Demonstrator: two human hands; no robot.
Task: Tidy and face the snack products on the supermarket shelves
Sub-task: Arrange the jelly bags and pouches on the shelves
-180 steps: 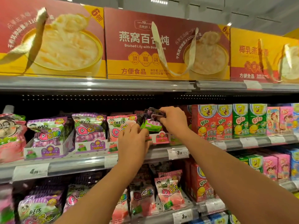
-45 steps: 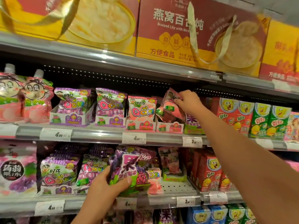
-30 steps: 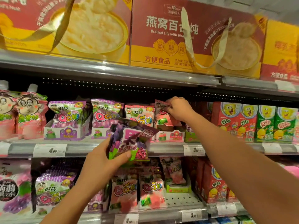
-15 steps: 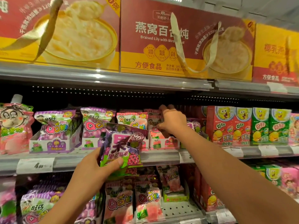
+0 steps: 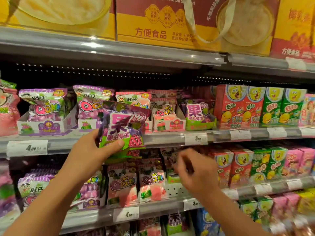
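Observation:
My left hand (image 5: 88,150) grips a purple and green grape gummy bag (image 5: 122,126), held upright in front of the middle shelf edge (image 5: 163,137). My right hand (image 5: 194,171) is blurred, empty, fingers spread, in front of the lower shelf. On the middle shelf stand purple QQ candy bags (image 5: 44,104) in display trays, pink peach QQ bags (image 5: 164,113) in a tray, and a matching grape gummy bag (image 5: 197,114) in a green tray. More pink QQ bags (image 5: 151,183) stand on the lower shelf.
Red and green cartoon drink cartons (image 5: 255,106) fill the right of the middle shelf and the shelf below. Large red and yellow gift boxes (image 5: 153,23) sit on the top shelf. Price tags (image 5: 27,147) line the shelf rails. A bare perforated patch (image 5: 173,189) shows on the lower shelf.
My right hand has let go of the pink bags on the middle shelf and dropped down in front of the lower shelf. My left hand still holds the grape bag, slightly higher.

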